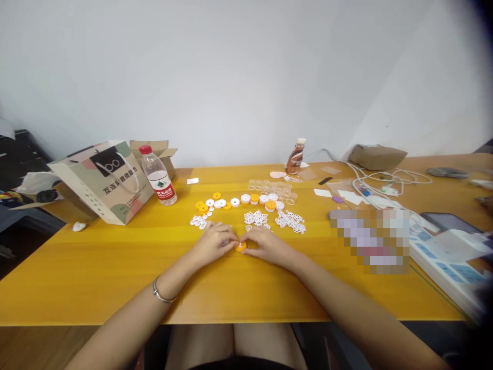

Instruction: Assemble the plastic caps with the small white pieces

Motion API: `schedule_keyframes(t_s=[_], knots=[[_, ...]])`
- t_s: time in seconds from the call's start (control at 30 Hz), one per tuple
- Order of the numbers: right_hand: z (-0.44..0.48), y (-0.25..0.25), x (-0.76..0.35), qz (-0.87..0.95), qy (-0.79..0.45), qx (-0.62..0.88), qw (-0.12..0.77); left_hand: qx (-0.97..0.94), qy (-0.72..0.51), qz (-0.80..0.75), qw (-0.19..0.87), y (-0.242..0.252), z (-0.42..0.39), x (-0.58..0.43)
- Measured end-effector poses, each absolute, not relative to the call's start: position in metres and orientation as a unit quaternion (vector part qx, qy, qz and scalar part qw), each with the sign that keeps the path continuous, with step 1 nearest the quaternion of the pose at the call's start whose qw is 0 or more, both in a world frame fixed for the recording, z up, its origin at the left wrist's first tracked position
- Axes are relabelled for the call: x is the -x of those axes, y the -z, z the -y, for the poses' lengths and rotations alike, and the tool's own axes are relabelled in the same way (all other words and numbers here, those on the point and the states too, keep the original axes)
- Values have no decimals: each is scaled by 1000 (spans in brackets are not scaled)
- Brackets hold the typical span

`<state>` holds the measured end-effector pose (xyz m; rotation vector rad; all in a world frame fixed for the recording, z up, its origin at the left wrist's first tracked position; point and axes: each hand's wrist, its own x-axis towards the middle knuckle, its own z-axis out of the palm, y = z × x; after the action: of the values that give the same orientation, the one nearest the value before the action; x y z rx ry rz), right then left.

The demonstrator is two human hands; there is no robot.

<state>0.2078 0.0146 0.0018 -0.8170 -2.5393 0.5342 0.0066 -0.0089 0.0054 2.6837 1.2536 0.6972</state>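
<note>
My left hand (pixel 214 242) and my right hand (pixel 265 244) rest together on the yellow table (pixel 115 267), fingers curled. Between their fingertips sits a small orange disc (pixel 241 246), pinched from both sides. Just beyond my hands lie piles of small white lacy pieces (pixel 290 221), with another pile of white pieces (pixel 199 221) to the left. Further back runs a row of orange and white discs (pixel 246 199), and behind it several clear round cups (pixel 271 186). A bangle circles my left wrist.
A water bottle (pixel 158 176) and a printed paper bag (pixel 106 181) stand at the back left, with a cardboard box behind. A brown drink bottle (pixel 295 156) stands at the back. Cables (pixel 385 180), papers, a phone (pixel 449 222) and a booklet lie at the right.
</note>
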Motion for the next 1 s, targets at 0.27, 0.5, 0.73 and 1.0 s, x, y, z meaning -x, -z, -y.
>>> schedule_keyframes(t_s=[0.27,0.5,0.73,1.0], knots=[[-14,-4,-207,921,-185,278,202,-913,-191,-356,60,-16,12,-1],[-14,-3,-208,922,-185,272,204,-923,-175,-338,54,-16,14,-3],[-14,0,-209,933,-162,256,192,-933,-151,-325,29,-16,14,-1],[-10,0,-205,943,-121,253,177,-944,-106,-312,-21,-19,20,-3]])
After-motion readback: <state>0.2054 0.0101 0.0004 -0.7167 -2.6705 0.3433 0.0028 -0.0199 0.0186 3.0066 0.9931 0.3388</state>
